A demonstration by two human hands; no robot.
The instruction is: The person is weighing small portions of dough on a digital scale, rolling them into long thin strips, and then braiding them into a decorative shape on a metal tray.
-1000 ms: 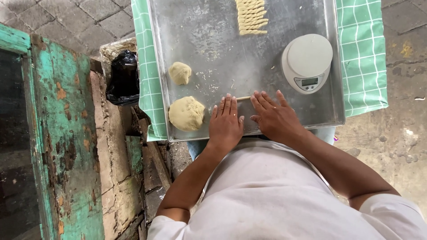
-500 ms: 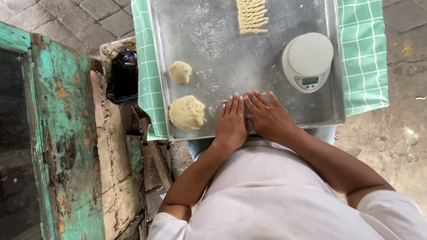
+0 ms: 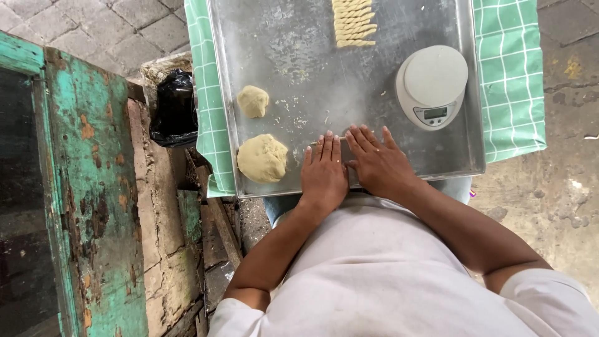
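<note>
Both my hands lie flat, palms down, side by side on the near part of a metal tray [image 3: 287,75]. My left hand [image 3: 324,171] and my right hand [image 3: 379,163] press on a thin roll of dough, almost wholly hidden under the fingers. To the left of my left hand sits a large dough ball [image 3: 262,158]. Beyond it is a smaller dough ball [image 3: 253,101]. A row of twisted dough pieces [image 3: 354,22] lies at the tray's far end.
A white round kitchen scale [image 3: 433,86] stands on the tray's right side. A green checked cloth [image 3: 511,68] lies under the tray. A black plastic bag [image 3: 175,107] sits at the left by a worn turquoise wooden frame [image 3: 93,187]. Paving stones surround it all.
My hands have drawn closer together and slid a little away from me across the tray, now side by side over the dough roll.
</note>
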